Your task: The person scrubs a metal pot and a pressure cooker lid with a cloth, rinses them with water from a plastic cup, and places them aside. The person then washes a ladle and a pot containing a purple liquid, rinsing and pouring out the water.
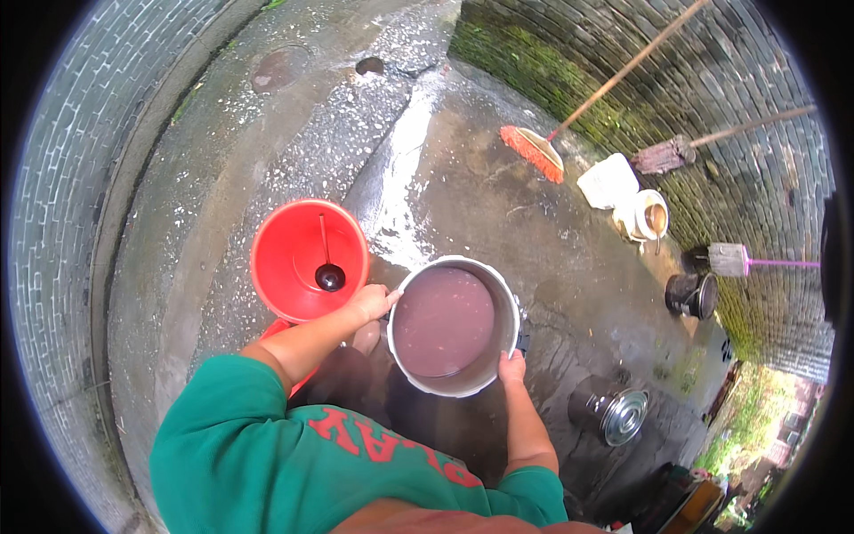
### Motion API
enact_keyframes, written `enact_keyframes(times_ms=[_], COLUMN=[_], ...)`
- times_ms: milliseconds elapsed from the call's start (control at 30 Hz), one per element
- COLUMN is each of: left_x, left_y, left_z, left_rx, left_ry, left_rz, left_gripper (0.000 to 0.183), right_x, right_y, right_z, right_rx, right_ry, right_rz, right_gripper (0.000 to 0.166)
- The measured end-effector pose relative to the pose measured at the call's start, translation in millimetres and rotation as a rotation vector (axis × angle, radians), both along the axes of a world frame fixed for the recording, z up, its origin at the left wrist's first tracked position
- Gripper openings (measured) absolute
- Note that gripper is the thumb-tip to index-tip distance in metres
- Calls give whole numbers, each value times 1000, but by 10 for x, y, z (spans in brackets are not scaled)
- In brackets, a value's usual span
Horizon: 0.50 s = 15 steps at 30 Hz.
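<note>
A large metal pot with a lugged rim like a pressure cooker's is held in front of me. Murky purplish-brown liquid with pale flecks fills part of it. My left hand grips the rim on the left side, thumb on top. On the lower right, my right hand holds the pot beside a dark side handle. Just left of the pot is a red plastic bucket. Inside the bucket leans a dark-bowled ladle. The pot hides my fingers underneath and whatever supports its base.
Wet concrete floor spreads around, with a drain hole at the far end. Along the mossy brick wall stand an orange broom, white containers and a black bucket. A lidded metal pot stands at right.
</note>
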State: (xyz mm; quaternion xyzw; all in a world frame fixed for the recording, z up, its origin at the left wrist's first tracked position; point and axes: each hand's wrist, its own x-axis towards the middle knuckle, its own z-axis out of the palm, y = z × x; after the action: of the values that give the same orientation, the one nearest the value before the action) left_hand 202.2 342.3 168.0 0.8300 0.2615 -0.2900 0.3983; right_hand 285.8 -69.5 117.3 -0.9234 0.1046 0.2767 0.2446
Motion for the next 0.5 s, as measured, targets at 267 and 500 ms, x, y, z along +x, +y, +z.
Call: enact_keyframes(times_ms=[267, 500], left_x=[833, 1328], left_y=[563, 1118], left_z=[11, -216], left_rx=[33, -5], left_ry=[-65, -161], left_rz=[334, 639], left_gripper=[61, 55], right_x=[2120, 3539], right_y=[968, 2178], right_z=[-121, -101], right_rx=[13, 21], right_ry=[-98, -68], right_rz=[333, 512], right_gripper=[24, 27])
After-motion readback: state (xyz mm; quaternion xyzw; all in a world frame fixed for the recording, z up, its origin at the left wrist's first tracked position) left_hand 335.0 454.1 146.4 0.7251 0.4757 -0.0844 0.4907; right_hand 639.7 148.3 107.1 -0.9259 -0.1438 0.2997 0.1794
